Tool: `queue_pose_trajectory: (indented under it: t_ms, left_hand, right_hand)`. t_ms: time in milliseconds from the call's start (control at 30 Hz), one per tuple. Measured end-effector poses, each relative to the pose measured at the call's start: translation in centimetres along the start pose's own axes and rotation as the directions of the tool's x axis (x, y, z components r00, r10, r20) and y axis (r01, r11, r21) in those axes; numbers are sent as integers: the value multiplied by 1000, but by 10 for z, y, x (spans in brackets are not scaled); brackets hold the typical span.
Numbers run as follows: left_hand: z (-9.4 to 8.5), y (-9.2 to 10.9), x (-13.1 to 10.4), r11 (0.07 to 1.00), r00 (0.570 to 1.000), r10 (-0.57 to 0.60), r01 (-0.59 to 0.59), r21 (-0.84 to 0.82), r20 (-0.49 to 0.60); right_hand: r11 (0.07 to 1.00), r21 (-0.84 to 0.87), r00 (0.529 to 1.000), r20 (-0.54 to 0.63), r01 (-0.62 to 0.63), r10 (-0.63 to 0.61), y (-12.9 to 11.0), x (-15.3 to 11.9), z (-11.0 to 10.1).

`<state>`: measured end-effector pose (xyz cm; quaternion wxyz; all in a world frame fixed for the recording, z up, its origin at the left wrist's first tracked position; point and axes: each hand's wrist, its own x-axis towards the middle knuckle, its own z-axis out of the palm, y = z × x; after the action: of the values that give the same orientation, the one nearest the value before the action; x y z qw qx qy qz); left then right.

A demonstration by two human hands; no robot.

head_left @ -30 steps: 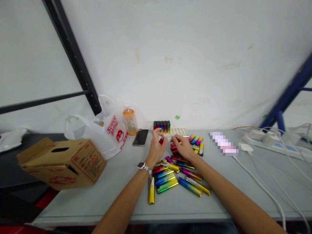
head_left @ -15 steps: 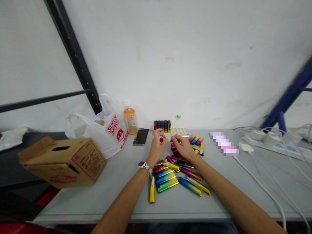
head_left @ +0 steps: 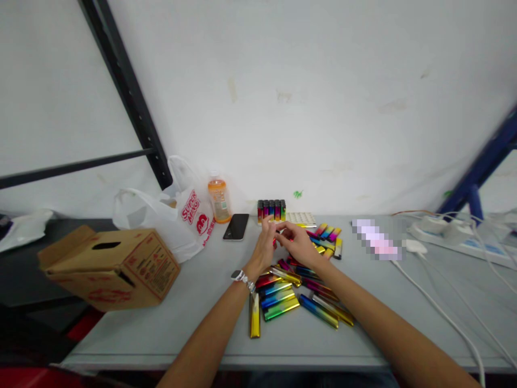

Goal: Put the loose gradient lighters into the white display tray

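Observation:
My left hand [head_left: 263, 248] is closed around a small red and black piece, seemingly a lighter, mostly hidden by the fingers. Against it, my right hand [head_left: 299, 245] pinches at the same spot with bent fingers; the fingertips of both hands meet. Below the hands lie loose shiny lighters in gradient colours, among them a green and yellow lighter [head_left: 281, 309] and a blue and gold lighter [head_left: 319, 311]. Behind the hands, a block of upright lighters [head_left: 271, 209] with black tops stands near the wall. Beside it lies a pale tray [head_left: 306, 217] with rows of small recesses.
To the left are a cardboard box [head_left: 109, 269], a white plastic bag [head_left: 181, 226], an orange drink bottle [head_left: 219, 202] and a phone [head_left: 236, 227]. On the right lie a blurred-out phone [head_left: 375, 240], a power strip [head_left: 464, 240] and white cables [head_left: 438, 307].
My hands have come together: the right hand moved left to meet the left hand's fingertips. The view has shifted slightly; the loose lighters lie as before.

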<state>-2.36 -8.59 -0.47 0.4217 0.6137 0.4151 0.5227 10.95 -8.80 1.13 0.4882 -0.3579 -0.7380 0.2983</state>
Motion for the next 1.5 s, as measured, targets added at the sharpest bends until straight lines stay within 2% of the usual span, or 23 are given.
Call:
queue_pose_trajectory:
  t_ms: [100,167,233,300,333,367,400,567,667,767,867,967,1133,1233,1333,1400,1500]
  left_hand:
    - [-10,-1,8,988,996,75,-68,139,-49]
    - [-25,1,14,933,971,213,-169,318,-109]
    - [-42,7,17,860,955,288,-223,459,-75]
    - [-58,15,16,847,977,171,-210,489,124]
    - [-63,20,14,859,966,67,-183,478,249]
    - [-67,24,11,868,928,-40,-152,473,372]
    - [-69,27,8,868,892,-105,-133,478,440]
    - [-60,31,-3,866,768,-292,-40,499,569]
    - [-54,26,-3,868,746,-327,-6,496,581]
    - [-52,20,0,867,754,-332,8,498,566]
    - [-52,14,3,861,791,-304,-11,509,531]
    - [-54,8,7,867,849,-235,-37,497,474]
    - [-61,4,13,906,950,-26,-109,409,311]
    - [-62,3,18,908,978,50,-130,399,203]
    - [-59,1,22,922,988,106,-141,361,114]
    - [-54,-1,24,939,988,142,-152,307,54]
    - [-43,-3,22,978,987,160,-162,133,27]
  right_hand:
    - [997,68,1000,-5,-30,31,9,11,-2]
    - [999,30,997,-67,-25,27,18,22,-6]
    - [998,-63,991,-129,-30,21,28,37,-10]
    - [986,-167,990,-140,-8,-16,39,53,-13]
    - [977,-213,990,-133,6,-35,43,61,-13]
    - [969,-245,991,-120,21,-52,47,69,-12]
    - [963,-267,992,-103,37,-66,51,76,-10]
    - [926,-363,994,-2,103,-111,58,101,2]
    - [915,-386,993,43,116,-108,59,109,7]
    - [895,-424,990,91,139,-111,60,116,5]
    - [860,-477,980,161,182,-118,60,123,0]
    - [819,-529,967,226,223,-117,60,128,-6]
    - [761,-598,956,277,252,-99,55,125,-8]
    - [700,-669,963,245,249,-108,49,115,-5]
    - [668,-706,970,218,235,-110,43,103,-3]
    - [710,-677,980,162,193,-112,41,94,-4]
    - [837,-537,991,0,110,-131,38,77,-7]
